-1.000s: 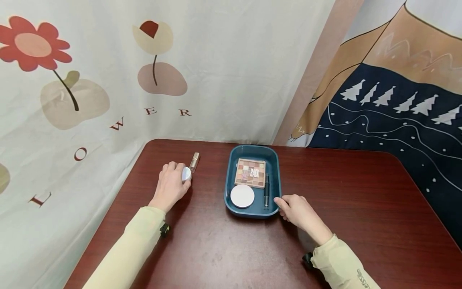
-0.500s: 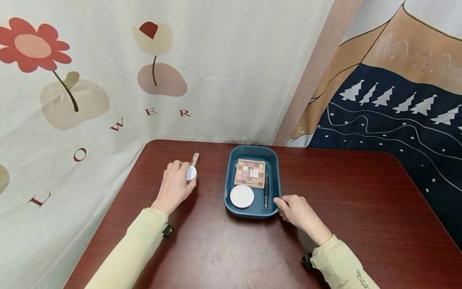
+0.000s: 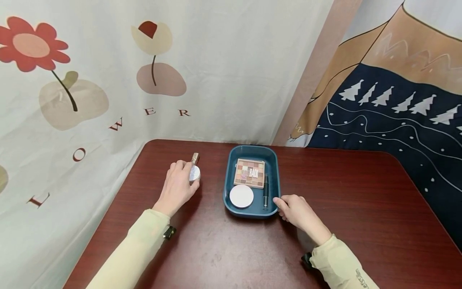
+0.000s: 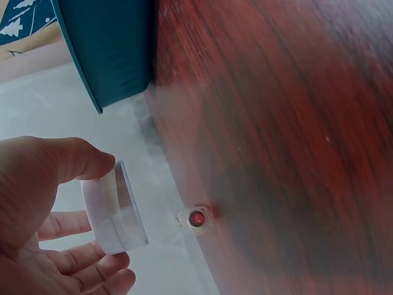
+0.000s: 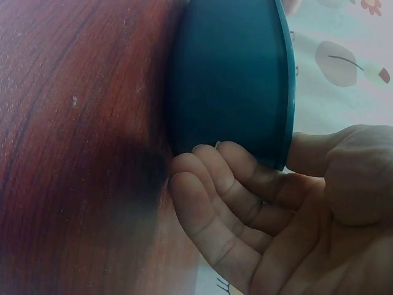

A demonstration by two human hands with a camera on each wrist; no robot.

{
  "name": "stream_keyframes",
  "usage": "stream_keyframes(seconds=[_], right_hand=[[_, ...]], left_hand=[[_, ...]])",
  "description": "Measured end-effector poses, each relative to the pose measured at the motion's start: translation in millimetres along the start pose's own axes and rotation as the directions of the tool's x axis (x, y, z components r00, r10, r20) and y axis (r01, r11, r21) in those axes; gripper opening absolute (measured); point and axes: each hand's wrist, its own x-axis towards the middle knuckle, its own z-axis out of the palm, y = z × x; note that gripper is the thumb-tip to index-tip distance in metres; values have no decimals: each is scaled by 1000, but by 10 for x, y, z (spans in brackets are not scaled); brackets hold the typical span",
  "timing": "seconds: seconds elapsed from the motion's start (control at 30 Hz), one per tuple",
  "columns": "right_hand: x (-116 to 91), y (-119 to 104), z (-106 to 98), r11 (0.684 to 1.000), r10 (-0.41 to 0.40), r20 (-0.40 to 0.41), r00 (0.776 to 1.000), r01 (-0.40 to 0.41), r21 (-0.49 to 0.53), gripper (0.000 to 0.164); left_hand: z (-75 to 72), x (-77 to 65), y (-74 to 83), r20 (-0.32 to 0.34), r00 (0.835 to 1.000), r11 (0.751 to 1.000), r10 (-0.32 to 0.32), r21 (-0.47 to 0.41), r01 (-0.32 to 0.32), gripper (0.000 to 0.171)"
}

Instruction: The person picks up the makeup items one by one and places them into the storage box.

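Observation:
My left hand (image 3: 175, 186) grips a small round cosmetic jar (image 3: 195, 174), white with a clear casing. In the left wrist view the jar (image 4: 113, 212) is between thumb and fingers, raised off the table. Just beyond it lies a gold lipstick tube (image 3: 195, 158), partly hidden by the jar and hand. A blue tray (image 3: 226, 192) holds an eyeshadow palette (image 3: 249, 173), a white round compact (image 3: 241, 196) and a slim dark cosmetic tube (image 3: 266, 192). My right hand (image 3: 296, 209) pinches the tray's near right corner, thumb on the rim and fingers curled against the outer wall (image 5: 230, 80).
The reddish-brown wooden table (image 3: 223, 257) reaches back to a white curtain (image 3: 231, 72) printed with flowers and letters. A dark blue patterned cloth (image 3: 393, 116) hangs behind the table's right side.
My left hand has moved a short way right with the jar, toward the tray. The right hand keeps its hold on the tray, which has stayed in place.

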Motion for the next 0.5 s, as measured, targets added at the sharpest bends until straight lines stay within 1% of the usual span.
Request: stream_keyframes(seconds=[0.5], right_hand=[[-16, -7, 6, 1000, 5, 7, 1000, -5, 1, 37]], left_hand=[[16, 1, 146, -18, 999, 999, 29, -26, -30, 38]])
